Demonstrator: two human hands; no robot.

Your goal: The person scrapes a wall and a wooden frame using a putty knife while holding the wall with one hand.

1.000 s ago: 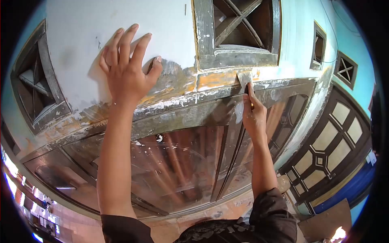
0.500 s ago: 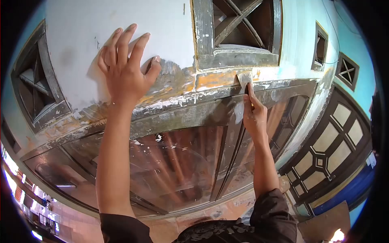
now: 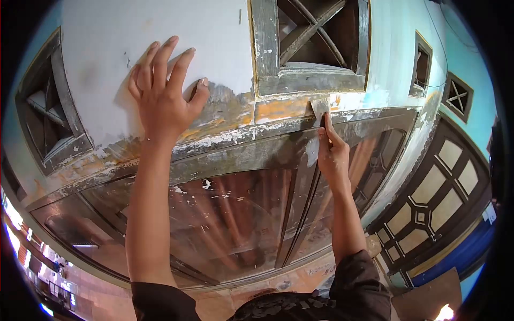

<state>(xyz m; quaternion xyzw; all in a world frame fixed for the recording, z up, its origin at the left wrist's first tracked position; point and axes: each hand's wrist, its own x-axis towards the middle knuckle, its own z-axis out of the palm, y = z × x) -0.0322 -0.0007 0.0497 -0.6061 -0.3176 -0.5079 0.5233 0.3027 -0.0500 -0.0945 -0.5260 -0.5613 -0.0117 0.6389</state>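
My left hand (image 3: 165,93) lies flat with fingers spread on the white wall (image 3: 160,27), just above the door frame. My right hand (image 3: 332,152) grips a small putty knife (image 3: 320,108), index finger along its shaft. Its blade presses on the orange, scraped strip of wall under the wooden vent window (image 3: 313,45). The grey, paint-flecked top of the door frame (image 3: 241,152) runs below both hands.
A glass-panelled double door (image 3: 235,224) hangs under the frame. Another vent window (image 3: 45,107) sits at far left, two more at right (image 3: 420,61). A dark door with cream panes (image 3: 433,187) stands further right, against a turquoise wall.
Both hands and the putty knife have shifted slightly up and left in view; the blade stays on the orange strip and the left hand stays flat on the wall.
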